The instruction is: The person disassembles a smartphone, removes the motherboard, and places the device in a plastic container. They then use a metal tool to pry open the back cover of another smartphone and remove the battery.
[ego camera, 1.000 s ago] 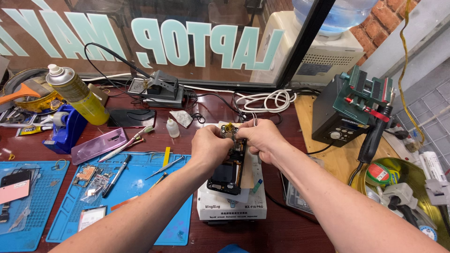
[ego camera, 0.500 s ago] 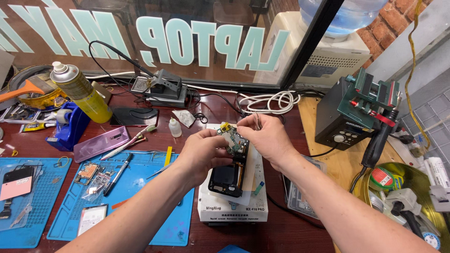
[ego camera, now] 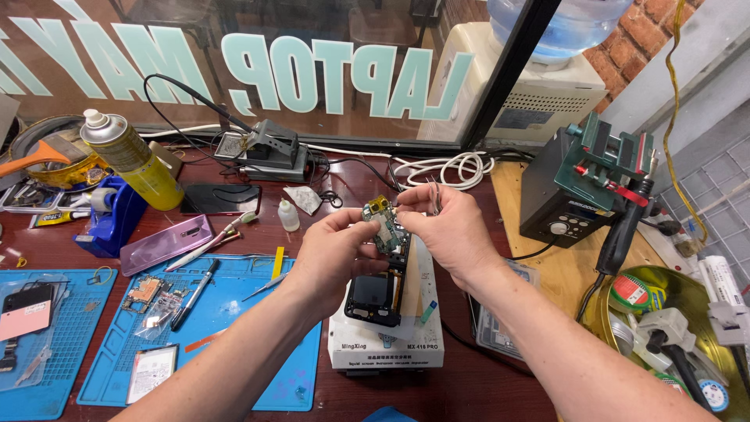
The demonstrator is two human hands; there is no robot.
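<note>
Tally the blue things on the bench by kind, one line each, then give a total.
Blue work mats: 2
Blue tape dispenser: 1
Total: 3

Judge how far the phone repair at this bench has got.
Done: the phone lies opened on the white box. In hand: left hand and right hand, which also holds tweezers, lift a small circuit board. Left: the phone is not yet closed.
</note>
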